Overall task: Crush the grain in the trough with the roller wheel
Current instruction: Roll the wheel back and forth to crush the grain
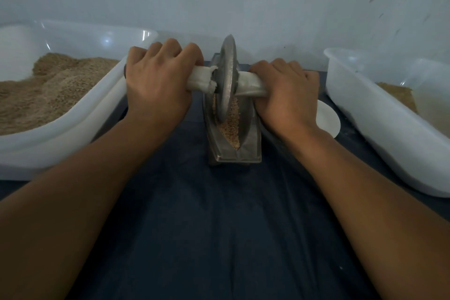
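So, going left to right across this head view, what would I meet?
Large white plastic tub of brown grain → left hand → grey metal roller wheel in its metal trough → right hand → small white round dish → second white plastic tub.

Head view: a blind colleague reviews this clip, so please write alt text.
Both hands, left hand and right hand, grip the cloth-wrapped axle of a metal roller wheel standing in a trough of grain, between two white tubs.
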A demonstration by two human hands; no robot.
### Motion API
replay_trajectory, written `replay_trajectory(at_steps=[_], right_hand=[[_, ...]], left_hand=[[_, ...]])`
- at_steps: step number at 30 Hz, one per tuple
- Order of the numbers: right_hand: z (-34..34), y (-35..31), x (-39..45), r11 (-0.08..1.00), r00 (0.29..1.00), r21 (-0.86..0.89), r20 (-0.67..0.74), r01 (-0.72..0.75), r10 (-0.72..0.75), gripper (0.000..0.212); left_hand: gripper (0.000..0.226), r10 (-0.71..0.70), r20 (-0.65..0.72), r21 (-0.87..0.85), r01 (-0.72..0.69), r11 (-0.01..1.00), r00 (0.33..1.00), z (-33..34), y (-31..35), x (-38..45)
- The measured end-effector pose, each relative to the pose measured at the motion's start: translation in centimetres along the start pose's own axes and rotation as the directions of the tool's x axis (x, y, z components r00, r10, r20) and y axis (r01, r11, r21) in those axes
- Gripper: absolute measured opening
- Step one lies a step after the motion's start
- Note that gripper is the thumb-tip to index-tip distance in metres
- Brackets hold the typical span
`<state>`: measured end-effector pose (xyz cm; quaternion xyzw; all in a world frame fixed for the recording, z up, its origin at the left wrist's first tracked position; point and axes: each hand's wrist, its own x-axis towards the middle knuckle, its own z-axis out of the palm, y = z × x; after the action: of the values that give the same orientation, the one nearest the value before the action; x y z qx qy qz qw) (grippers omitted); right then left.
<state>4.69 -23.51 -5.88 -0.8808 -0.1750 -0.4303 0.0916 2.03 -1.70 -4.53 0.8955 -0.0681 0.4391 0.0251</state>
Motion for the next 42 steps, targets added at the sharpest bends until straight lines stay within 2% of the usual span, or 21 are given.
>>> replay_trajectory(at_steps=[8,12,19,31,36,39,42], right_hand=[[-0.3,1.2,-0.3,0.999,0.984,0.015,0.173,-0.045,0.042,0.022],[-0.8,0.8,-0.2,1.0,0.991,-0.017,0.13,-0.024,0.026,0.028],[-2.4,1.2,0.4,0.997,0.999,-0.068,-0.024,-0.024,0.023,0.03],[-0.9,1.1,-0.3,0.995,0.983,-0.015,0.156,-0.099,0.1,0.028],[-1.7,0.9,-0.2,0.997,0.988,-0.024,0.128,-0.079,0.082,0.03],[-2.2,0.7,-0.1,0.996,0.989,-0.032,0.124,-0.079,0.082,0.028],[-2.4,0.5,-0.2,0.997,0.98,-0.034,0.182,-0.074,0.079,0.023]], left_hand=[[0.03,0.011,0.057,-0.068,-0.007,0.998,0.998,1.6,0.8,-0.6],[0.029,0.011,0.054,-0.102,-0.006,0.995,0.998,1.7,0.7,-0.7],[0.022,0.0,-0.034,-0.152,-0.005,0.988,0.999,0.8,1.5,0.0],[0.028,0.033,0.039,-0.171,-0.025,0.985,0.999,1.5,0.9,-0.5],[0.04,0.022,0.067,-0.17,-0.01,0.985,0.997,0.5,0.6,-0.2],[0.037,0.013,0.061,-0.167,-0.003,0.986,0.998,-0.3,0.4,0.0],[0.035,0.004,0.116,-0.177,0.016,0.984,0.993,-0.4,0.1,-0.2]])
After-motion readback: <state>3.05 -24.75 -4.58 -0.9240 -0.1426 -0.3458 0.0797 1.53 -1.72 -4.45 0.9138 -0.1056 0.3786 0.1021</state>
